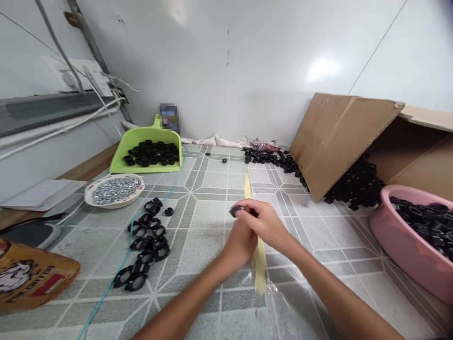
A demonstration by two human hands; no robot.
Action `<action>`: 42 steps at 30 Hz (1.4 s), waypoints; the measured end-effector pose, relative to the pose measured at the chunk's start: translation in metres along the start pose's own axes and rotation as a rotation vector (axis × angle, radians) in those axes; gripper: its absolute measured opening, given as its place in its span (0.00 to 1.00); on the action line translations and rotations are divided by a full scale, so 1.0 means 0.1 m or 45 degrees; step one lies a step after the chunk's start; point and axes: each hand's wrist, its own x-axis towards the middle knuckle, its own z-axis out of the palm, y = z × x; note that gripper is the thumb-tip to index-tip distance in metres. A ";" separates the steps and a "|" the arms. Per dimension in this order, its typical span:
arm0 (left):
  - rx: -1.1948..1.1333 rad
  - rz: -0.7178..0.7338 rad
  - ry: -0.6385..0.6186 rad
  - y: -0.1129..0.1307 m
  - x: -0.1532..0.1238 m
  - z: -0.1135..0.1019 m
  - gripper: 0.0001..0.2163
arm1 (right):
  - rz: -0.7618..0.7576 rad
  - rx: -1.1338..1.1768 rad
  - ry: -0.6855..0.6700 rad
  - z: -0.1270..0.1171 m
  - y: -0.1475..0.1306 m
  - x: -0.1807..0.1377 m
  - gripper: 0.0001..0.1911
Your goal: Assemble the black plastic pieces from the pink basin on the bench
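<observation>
Above the middle of the tiled surface, my left hand [240, 241] and my right hand [267, 221] meet around a small black plastic part [235, 210]. The right fingers pinch it from above, while the left hand is closed beneath, its fingers partly hidden. Slight blur hides the part's exact shape. To the left lies a group of black ring-shaped plastic parts [145, 257], with one small black piece [169, 211] beside it. A white dish [115, 204] of small shiny metal pieces stands farther left.
A green dustpan [116, 158] holds black pieces at the back left. On the right, a cardboard box [339, 137] lies tipped with black parts spilling out, near a pink basin [396, 236] of similar parts. A brown packet [38, 278] and a teal cord [116, 269] lie left.
</observation>
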 end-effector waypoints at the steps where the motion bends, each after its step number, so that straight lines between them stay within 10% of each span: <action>1: -0.026 -0.008 0.028 0.00 0.04 -0.04 0.16 | -0.012 -0.124 0.082 -0.17 0.09 -0.11 0.09; 5: -0.208 -0.117 0.026 0.01 0.12 -0.14 0.20 | -0.138 -0.460 0.181 -0.52 0.52 -0.39 0.10; 10: -0.331 -0.130 -0.254 0.09 0.11 -0.16 0.14 | -0.357 -0.585 0.054 -0.38 0.79 -0.50 0.13; 17: -0.321 -0.276 -0.408 0.14 0.15 -0.25 0.13 | -0.120 -0.199 0.007 -0.36 0.76 -0.52 0.10; 26: -0.459 -0.377 -0.109 0.09 0.20 -0.30 0.20 | 0.279 0.681 -0.088 -0.43 0.73 -0.46 0.23; 42: -0.642 -0.381 -0.261 0.17 0.13 -0.20 0.16 | 0.180 0.392 0.081 -0.42 0.66 -0.47 0.13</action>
